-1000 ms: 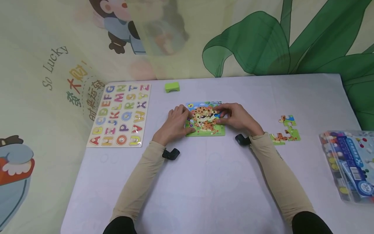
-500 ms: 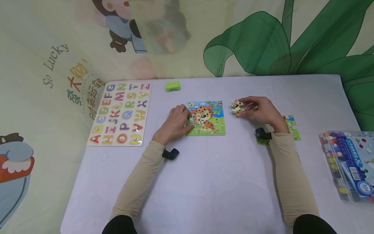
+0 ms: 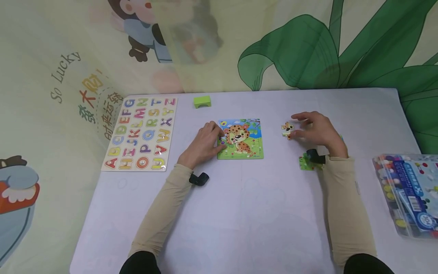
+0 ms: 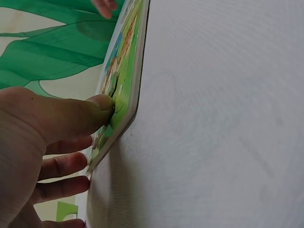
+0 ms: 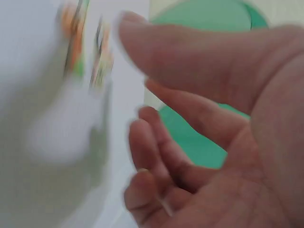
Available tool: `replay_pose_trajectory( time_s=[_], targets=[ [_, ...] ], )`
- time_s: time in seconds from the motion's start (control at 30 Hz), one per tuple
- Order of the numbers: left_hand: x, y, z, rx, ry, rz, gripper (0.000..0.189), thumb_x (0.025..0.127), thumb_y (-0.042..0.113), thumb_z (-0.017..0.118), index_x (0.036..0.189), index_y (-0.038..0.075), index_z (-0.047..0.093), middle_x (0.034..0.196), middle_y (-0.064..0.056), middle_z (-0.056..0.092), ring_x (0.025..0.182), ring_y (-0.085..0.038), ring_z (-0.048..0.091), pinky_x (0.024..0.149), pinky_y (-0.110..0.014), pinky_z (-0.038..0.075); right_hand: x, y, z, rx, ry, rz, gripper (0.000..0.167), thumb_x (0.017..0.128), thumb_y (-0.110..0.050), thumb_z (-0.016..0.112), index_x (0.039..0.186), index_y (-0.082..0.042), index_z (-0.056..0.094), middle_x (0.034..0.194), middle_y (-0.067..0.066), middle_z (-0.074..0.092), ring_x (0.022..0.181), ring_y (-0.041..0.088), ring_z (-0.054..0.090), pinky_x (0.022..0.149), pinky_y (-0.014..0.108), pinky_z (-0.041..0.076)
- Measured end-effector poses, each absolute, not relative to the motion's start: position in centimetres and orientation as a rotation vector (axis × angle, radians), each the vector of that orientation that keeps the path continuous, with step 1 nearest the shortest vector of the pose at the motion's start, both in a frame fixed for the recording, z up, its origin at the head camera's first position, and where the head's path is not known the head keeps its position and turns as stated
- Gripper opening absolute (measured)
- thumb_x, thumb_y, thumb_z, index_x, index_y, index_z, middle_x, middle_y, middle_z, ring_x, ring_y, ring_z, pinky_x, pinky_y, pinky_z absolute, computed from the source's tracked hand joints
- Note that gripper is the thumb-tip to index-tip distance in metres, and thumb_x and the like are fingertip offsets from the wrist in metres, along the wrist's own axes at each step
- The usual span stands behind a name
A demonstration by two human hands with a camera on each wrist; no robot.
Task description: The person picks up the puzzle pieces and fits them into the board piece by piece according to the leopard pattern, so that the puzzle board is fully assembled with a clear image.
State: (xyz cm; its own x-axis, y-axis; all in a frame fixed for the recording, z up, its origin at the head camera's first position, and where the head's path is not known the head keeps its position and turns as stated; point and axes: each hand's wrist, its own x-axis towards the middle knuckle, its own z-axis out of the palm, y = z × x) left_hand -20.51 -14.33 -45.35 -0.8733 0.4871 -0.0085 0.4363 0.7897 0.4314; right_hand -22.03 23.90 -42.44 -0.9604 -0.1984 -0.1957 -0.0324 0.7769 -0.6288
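Observation:
A square leopard jigsaw puzzle (image 3: 246,139) lies near the table's middle, its picture filled in. My left hand (image 3: 204,142) is at its left edge. In the left wrist view its thumb (image 4: 80,114) presses on the puzzle's green corner, the other fingers loosely spread beside the edge. To the right, my right hand (image 3: 316,129) hovers with thumb and index finger apart, right beside a small spotted jigsaw piece (image 3: 286,130). In the right wrist view two blurred pieces stand off the thumb tip, nothing between the fingers. A green jigsaw piece (image 3: 304,163) lies partly hidden under the right wrist camera.
An alphabet board (image 3: 140,133) lies at the left of the white table (image 3: 246,213). A green arch block (image 3: 202,101) stands at the back. On the right edge is a clear plastic box (image 3: 410,194) of coloured beads. A printed curtain (image 3: 212,45) hangs behind.
My right hand has moved from over the puzzle to the right, carrying the spotted jigsaw piece, and its fingers have come apart from it. My left hand has stayed at the puzzle's edge.

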Motion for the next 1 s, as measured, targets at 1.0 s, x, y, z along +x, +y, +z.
replay_pose_trajectory(
  time_s=[1.0],
  targets=[
    [-20.2, -15.0, -46.2, 0.808, 2.875, 0.683, 0.036, 0.1, 0.025, 0.077, 0.128, 0.006, 0.067, 0.158, -0.013, 0.053, 0.152, -0.03, 0.043, 0.127, -0.057, 0.03, -22.0, 7.5, -44.7, -0.64, 2.619, -0.959, 0.037, 0.091, -0.017, 0.085, 0.12, 0.001, 0.071, 0.112, 0.017, 0.068, 0.103, 0.031, 0.063, 0.091, 0.044, 0.054]
  ],
)
